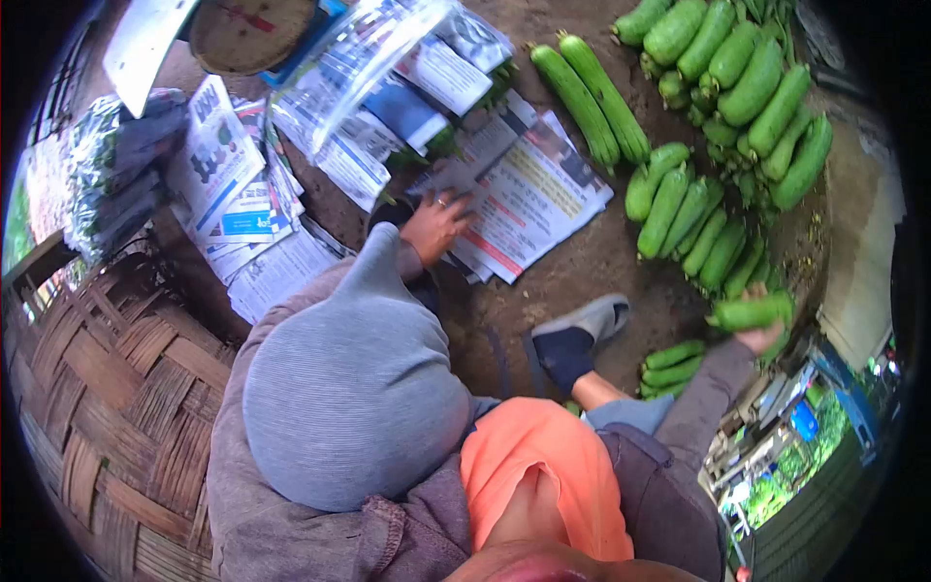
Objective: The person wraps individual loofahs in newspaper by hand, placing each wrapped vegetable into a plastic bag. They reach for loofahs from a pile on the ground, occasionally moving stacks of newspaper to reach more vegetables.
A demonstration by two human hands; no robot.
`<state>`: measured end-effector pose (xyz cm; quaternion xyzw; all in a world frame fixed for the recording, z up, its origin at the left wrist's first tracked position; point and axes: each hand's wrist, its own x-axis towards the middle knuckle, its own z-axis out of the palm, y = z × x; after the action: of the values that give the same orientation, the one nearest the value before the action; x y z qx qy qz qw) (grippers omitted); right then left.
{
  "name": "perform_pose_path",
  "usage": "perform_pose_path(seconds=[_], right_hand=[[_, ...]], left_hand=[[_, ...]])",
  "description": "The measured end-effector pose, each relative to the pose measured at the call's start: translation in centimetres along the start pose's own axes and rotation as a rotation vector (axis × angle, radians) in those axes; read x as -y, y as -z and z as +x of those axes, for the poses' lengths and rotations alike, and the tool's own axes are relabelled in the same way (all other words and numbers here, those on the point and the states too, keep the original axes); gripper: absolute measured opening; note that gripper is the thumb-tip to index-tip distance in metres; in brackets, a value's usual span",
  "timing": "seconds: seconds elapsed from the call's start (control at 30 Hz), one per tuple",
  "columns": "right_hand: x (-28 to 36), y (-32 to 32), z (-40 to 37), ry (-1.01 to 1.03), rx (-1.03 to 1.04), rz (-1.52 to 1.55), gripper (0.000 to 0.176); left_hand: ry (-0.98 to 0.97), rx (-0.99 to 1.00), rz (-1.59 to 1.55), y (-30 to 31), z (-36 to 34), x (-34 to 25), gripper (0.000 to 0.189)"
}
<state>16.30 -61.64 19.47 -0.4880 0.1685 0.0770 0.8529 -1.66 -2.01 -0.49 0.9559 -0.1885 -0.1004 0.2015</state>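
Observation:
My left hand (pixel 438 225) lies on the left edge of a stack of newspaper sheets (pixel 529 199), its fingers spread out and a ring on one of them. Out to the right, my right hand (pixel 763 338) is closed around a green gourd (pixel 749 312). That gourd is held at the lower end of a curved row of similar gourds (pixel 687 215) on the ground. A few smaller gourds (pixel 671 369) lie beneath my right forearm. Two long gourds (pixel 590 102) rest side by side just past the newspaper.
A large heap of gourds (pixel 752 82) fills the far right. Newspaper-wrapped bundles under clear plastic (pixel 378 92) lie at the top, near a round-topped scale (pixel 250 34). More newspapers (pixel 228 170) and a plastic-wrapped pack (pixel 121 175) are on the left, above a woven bamboo surface (pixel 126 407).

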Motion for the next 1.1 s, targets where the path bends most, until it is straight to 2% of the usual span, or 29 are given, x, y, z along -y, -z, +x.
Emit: perform_pose_path(seconds=[0.03, 0.07, 0.1, 0.13, 0.17, 0.2, 0.23, 0.27, 0.37, 0.4, 0.47, 0.53, 0.57, 0.63, 0.7, 0.77, 0.9, 0.93, 1.1], right_hand=[[-2.1, -0.5, 1.8, -0.283, 0.338, 0.192, 0.073], [-5.3, -4.8, 0.9, -0.241, 0.009, -0.166, 0.067], [-9.4, -6.9, 1.8, -0.424, 0.038, -0.219, 0.068], [-14.1, -12.0, 1.4, -0.367, 0.096, -0.608, 0.071], [-18.7, -17.1, 1.0, -0.307, 0.135, -1.002, 0.076], [-23.6, -19.4, 0.5, 0.065, 0.359, -1.176, 0.069], [-26.9, -22.1, 0.1, 0.201, 0.481, -1.238, 0.075], [-30.1, -22.9, -0.1, 0.149, 0.51, -1.298, 0.076], [-36.1, -22.8, -1.1, 0.327, 0.489, -1.621, 0.075], [-37.1, -22.5, -1.5, 0.351, 0.455, -1.618, 0.075], [-37.8, -21.4, -2.4, 0.437, 0.406, -1.655, 0.075], [-37.0, -21.5, -3.7, 0.574, 0.375, -1.725, 0.075], [-36.8, -21.2, -4.6, 0.614, 0.467, -1.709, 0.074], [-36.4, -20.7, -6.7, 0.698, 0.657, -1.667, 0.072], [-37.0, -20.2, -10.3, 0.476, 0.851, -1.578, 0.065], [-37.4, -19.8, -12.6, 0.385, 0.818, -1.651, 0.054], [-38.2, -17.4, -12.5, 0.283, 0.667, -1.693, 0.031], [-36.7, -18.3, -11.7, 0.341, 0.635, -1.633, 0.02], [-30.5, -18.9, -7.8, 0.203, 0.373, -1.254, 0.013]], left_hand=[[-0.011, -0.019, 0.006, -0.2, 0.0, -0.1, 0.045], [-0.019, -0.041, 0.018, -0.4, 0.1, -0.1, 0.043], [-0.027, -0.062, 0.032, -0.6, 0.1, 0.0, 0.041], [-0.056, -0.114, 0.032, -0.7, 0.2, 0.1, 0.035], [-0.068, -0.092, 0.03, -1.0, 0.2, 0.2, 0.039], [-0.08, -0.072, 0.029, -1.4, 0.2, 0.3, 0.044], [-0.092, -0.052, 0.03, -1.7, 0.1, 0.3, 0.049], [-0.091, -0.039, 0.017, -1.3, 0.1, 0.2, 0.048], [-0.063, -0.079, -0.008, -1.1, 0.1, 0.1, 0.048], [-0.057, -0.064, -0.017, -1.2, 0.1, 0.1, 0.048], [-0.046, -0.035, -0.037, -1.4, 0.1, 0.1, 0.049], [-0.072, -0.021, -0.042, -0.8, 0.4, 0.0, 0.036], [-0.086, -0.014, -0.042, -0.6, 0.4, 0.0, 0.031], [-0.097, -0.017, -0.108, -1.0, 0.5, 0.3, 0.041], [-0.076, -0.019, -0.222, -1.3, 0.7, 0.6, 0.047], [-0.03, -0.018, -0.385, -0.8, 1.1, 0.7, 0.046], [-0.068, -0.113, -0.341, 3.0, 2.0, 0.2, 0.05], [-0.053, -0.085, -0.349, 4.3, 2.2, 0.0, 0.061], [-0.147, -0.141, -0.409, 6.3, 4.9, -0.7, 0.075]])
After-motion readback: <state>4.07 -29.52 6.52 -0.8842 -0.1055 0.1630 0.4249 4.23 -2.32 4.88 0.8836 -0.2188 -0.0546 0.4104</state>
